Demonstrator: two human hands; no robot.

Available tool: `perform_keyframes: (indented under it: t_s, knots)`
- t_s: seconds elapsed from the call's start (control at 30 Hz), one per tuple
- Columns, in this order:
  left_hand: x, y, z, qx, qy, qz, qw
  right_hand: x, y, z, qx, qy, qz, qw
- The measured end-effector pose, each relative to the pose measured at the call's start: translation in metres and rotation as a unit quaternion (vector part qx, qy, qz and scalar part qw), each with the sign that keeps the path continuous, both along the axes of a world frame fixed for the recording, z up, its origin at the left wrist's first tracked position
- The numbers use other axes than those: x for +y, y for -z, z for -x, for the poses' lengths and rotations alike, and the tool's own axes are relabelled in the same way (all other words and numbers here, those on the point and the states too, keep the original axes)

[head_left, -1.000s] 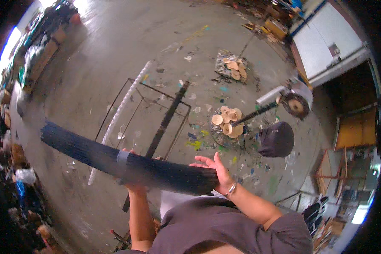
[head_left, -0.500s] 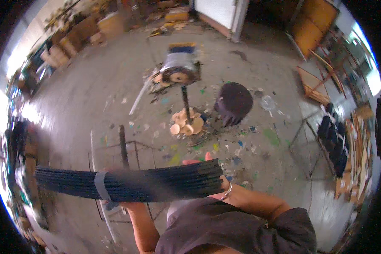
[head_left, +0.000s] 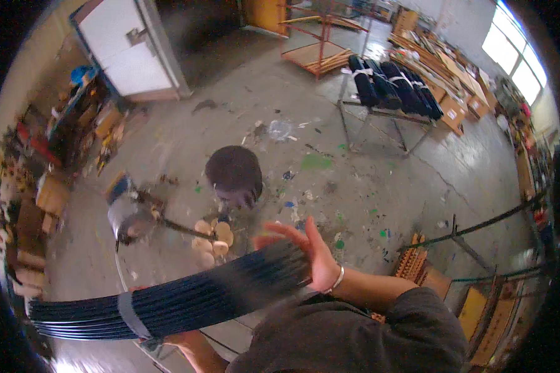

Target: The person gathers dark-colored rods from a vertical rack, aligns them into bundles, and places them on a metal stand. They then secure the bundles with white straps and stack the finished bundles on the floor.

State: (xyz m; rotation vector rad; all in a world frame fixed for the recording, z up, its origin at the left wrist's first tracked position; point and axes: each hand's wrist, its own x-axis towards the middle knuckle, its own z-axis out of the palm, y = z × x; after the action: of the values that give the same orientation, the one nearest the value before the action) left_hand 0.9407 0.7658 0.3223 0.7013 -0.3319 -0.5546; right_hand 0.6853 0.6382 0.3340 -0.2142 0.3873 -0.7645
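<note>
A long bundle of dark strips (head_left: 193, 292), bound with a grey band (head_left: 130, 314), lies across in front of my body, its right end tilted up. My left hand (head_left: 183, 340) is under the left part of the bundle near the band and bears it; the bundle hides most of its fingers. At the right end my right hand (head_left: 317, 258), with a bracelet at its wrist, rests its palm against the strip ends. Its fingers are stretched out and spread, slightly blurred, along the far side.
A dark round stool (head_left: 233, 171) stands ahead, beside a pile of round wooden discs (head_left: 214, 242) and a blurred machine (head_left: 130, 217). Farther right, a metal rack (head_left: 386, 112) carries several similar tied bundles (head_left: 395, 87). Cardboard boxes (head_left: 454, 112) and a red-framed cart (head_left: 320, 56) stand behind.
My view has swung to the right, bringing the rack of bundles nearer the middle. The bundle's right end has tilted up, and my right hand's fingers show more fully, spread at its end.
</note>
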Motion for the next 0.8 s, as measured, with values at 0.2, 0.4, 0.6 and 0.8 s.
perform_keyframes:
  t_s: [0.2,0.4,0.6,0.8]
  knots:
    - [-0.120,0.003,0.059,-0.068,0.198,0.040,0.977,-0.049,0.005,0.062,0.108,0.126,0.019,0.986]
    - [-0.250,0.018,0.143,-0.043,0.367,0.159,0.916,-0.127,0.030,0.177,0.087,0.201,0.017,0.976]
    - [-0.361,0.030,0.256,0.107,0.247,-0.089,0.959,-0.214,0.039,0.255,0.263,0.308,0.057,0.913]
    - [-0.468,0.052,0.286,0.084,0.387,-0.025,0.918,-0.279,0.055,0.311,0.227,0.334,-0.015,0.914]
